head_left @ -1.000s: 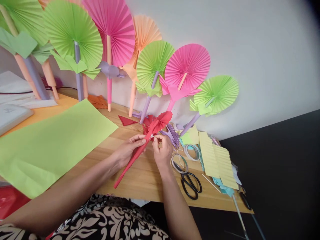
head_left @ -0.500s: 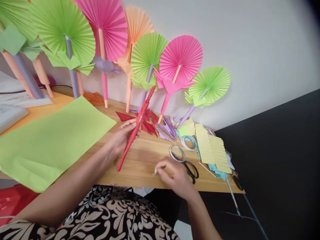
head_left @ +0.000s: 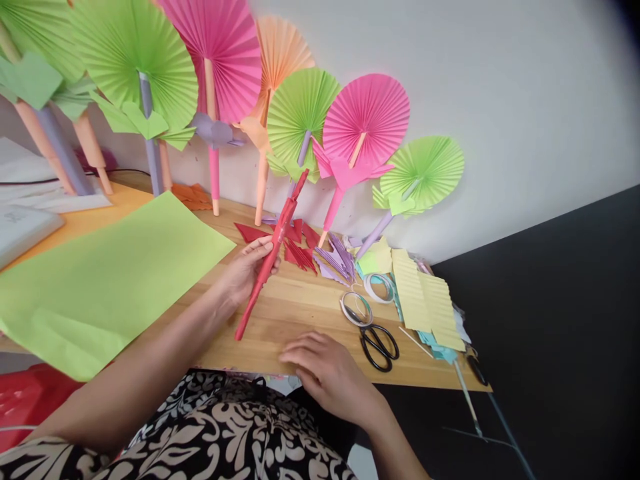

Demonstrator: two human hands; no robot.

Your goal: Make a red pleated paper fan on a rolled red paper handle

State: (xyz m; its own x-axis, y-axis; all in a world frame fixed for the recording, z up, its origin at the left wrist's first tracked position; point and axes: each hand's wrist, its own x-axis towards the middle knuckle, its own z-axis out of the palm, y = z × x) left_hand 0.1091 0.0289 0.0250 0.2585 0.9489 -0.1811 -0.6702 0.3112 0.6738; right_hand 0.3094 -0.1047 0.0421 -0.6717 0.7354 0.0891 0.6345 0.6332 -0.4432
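My left hand point(head_left: 253, 267) is closed around a red rolled-paper stick point(head_left: 280, 233), holding it tilted above the table with its thicker middle in the fingers. At the front edge of the table, my right hand point(head_left: 325, 370) hangs with loosely curled fingers apart, nothing visible in it. To its right lie black-handled scissors point(head_left: 380, 348) and two rolls of tape point(head_left: 357, 309). Behind the stick are red paper pieces point(head_left: 300, 257) and a pleated purple paper piece point(head_left: 337, 260).
Pleated paper fans on paper handles, such as a pink fan point(head_left: 367, 113) and a green fan point(head_left: 307, 103), lean against the wall. A large green sheet point(head_left: 115, 280) covers the table's left side. Pale yellow pleated paper point(head_left: 425, 293) lies at the right end, beside a brush point(head_left: 466, 393) overhanging the edge.
My right hand has moved left and slightly down from beside the scissors. Its pinch on a small white bit has loosened, and the bit is no longer visible. The left hand stays nearly still.
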